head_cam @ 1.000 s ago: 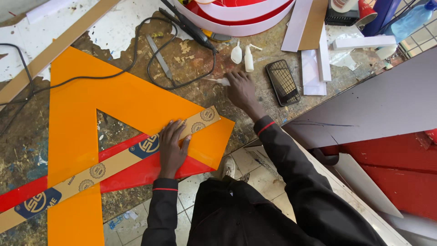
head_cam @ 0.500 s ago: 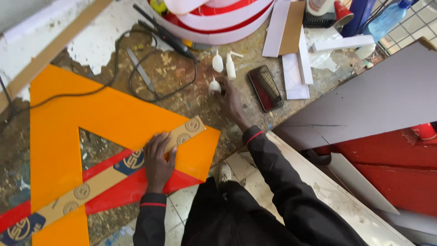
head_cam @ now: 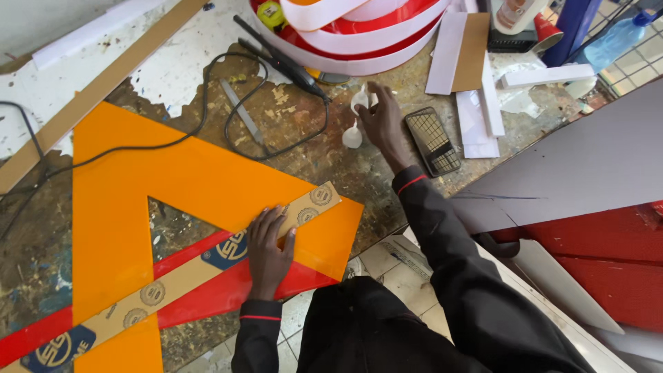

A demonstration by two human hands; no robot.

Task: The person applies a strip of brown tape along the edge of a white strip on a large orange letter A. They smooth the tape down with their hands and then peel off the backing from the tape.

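Observation:
My left hand [head_cam: 268, 253] lies flat, fingers spread, on a tan strip [head_cam: 207, 266] with round emblems that crosses a big orange cut-out sheet [head_cam: 166, 186] and a red strip [head_cam: 207, 293] beneath it. My right hand [head_cam: 382, 124] reaches far across the worn bench and closes its fingers on a small white squeeze bottle [head_cam: 360, 101]. A second small white bottle [head_cam: 352, 135] stands just left of that hand. A black phone [head_cam: 432, 141] lies right of my right wrist.
A black tool [head_cam: 276, 59] with a looping cable [head_cam: 207, 131] lies at the back, beside curved red-and-white letter parts [head_cam: 359, 34]. White and brown offcuts [head_cam: 469, 62] are at the back right. A grey board [head_cam: 573, 166] and red panels [head_cam: 608, 255] stand on the right.
My right hand has moved farther back on the bench and now grips one small white bottle. My left hand has stayed on the tan strip. The camera view has shifted.

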